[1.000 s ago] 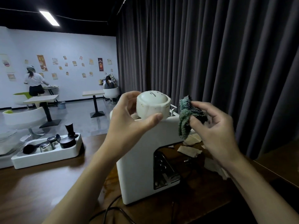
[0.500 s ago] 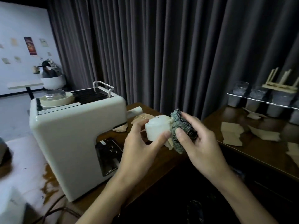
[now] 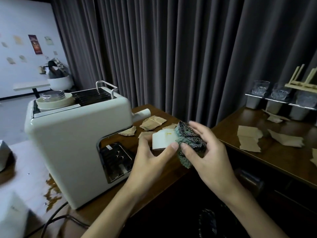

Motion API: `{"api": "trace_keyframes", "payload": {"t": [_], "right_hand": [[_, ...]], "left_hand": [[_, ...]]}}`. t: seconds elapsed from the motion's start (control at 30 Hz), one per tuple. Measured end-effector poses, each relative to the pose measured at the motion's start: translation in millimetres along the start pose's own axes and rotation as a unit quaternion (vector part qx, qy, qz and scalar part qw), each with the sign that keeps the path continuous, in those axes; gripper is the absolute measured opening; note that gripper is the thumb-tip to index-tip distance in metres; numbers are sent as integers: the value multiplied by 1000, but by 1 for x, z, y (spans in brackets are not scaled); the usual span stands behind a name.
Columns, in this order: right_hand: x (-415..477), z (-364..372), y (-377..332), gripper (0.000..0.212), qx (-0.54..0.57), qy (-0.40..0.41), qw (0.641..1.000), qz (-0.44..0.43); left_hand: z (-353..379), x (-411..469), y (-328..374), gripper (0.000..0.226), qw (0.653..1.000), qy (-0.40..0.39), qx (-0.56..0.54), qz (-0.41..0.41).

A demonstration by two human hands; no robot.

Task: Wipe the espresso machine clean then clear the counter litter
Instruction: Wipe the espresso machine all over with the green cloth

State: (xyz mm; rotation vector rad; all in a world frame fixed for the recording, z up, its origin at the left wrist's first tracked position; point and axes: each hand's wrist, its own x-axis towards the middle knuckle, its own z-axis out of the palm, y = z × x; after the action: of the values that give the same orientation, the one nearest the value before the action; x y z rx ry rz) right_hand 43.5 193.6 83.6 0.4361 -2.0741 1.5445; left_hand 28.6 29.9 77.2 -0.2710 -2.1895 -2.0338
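Mid-wipe: left hand [image 3: 151, 160] pinches a white cap [image 3: 163, 139], probably off the espresso machine [image 3: 68, 143], right hand [image 3: 208, 158] grips a bunched cloth [image 3: 190, 140] against it; torn paper scraps [image 3: 153, 123] not yet cleared.

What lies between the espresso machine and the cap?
Torn paper scraps on the counter, between the machine and the cap that the left hand grips; the right hand holds the cloth. Head view.

White lid [image 3: 163, 139] touches crumpled green cloth [image 3: 190, 140] near cream espresso machine [image 3: 68, 143].
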Motion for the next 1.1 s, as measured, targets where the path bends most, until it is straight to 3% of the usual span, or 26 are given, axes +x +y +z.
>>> {"api": "trace_keyframes", "payload": {"t": [0.23,0.3,0.5,0.63,0.73,0.8,0.9,1.1], "right_hand": [[9,10,6,40,-14,-34,998,-54],[8,14,10,39,-2,-27,999,-41],[6,21,10,40,-35,-26,996,-76],[8,18,12,39,-7,-37,996,-78],[9,12,20,38,49,-42,997,-42],[9,10,24,39,90,-39,995,-20],[7,10,27,38,108,-21,994,-14],[5,12,22,39,62,-5,997,-43]], "left_hand": [[-20,2,-8,94,986,-8,-151,-70],[-23,1,-8,89,982,-12,-170,-82],[-27,-3,-11,65,992,-27,-92,-81],[-18,-6,-14,69,983,2,-164,-87],[-15,-8,-14,57,971,14,-214,-102],[-14,-6,-15,52,976,6,-190,-104],[-17,-2,-14,50,996,4,-53,-65],[-21,-2,-7,80,993,-12,112,46]]}}
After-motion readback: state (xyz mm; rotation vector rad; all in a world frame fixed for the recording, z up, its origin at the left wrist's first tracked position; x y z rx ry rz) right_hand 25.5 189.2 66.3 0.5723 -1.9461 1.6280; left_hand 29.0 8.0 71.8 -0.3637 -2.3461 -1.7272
